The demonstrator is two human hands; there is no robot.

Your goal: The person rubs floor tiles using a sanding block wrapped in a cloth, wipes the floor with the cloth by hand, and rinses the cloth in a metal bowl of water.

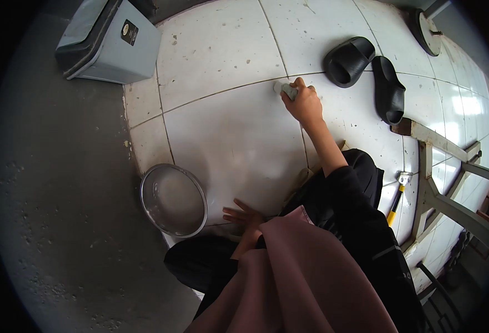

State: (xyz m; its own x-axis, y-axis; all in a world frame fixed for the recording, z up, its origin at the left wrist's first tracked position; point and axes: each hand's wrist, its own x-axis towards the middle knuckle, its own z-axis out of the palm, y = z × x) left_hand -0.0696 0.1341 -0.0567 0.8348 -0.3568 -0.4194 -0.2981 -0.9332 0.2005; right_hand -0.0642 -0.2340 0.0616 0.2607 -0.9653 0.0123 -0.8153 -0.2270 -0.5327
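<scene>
My right hand [304, 104] is closed around a small grey-green pad [290, 91], pressed to the white floor tile near a grout line. Whether the pad is a cloth or a sponge I cannot tell. My left hand [245, 215] rests on the floor close to my body, fingers spread and holding nothing. Left of that hand stands a round metal basin [173, 201] with what looks like cloudy water in it. Between the hands lies a large white tile [230, 139] with a faint brownish smear.
Black slides [350, 61] lie at the upper right. A yellow-and-black-handled scraper [397, 200] is beside a pale metal frame [450, 202] on the right. At the upper left is a grey bin [125, 47]. Dark grey floor [72, 183] borders the tiles, with specks.
</scene>
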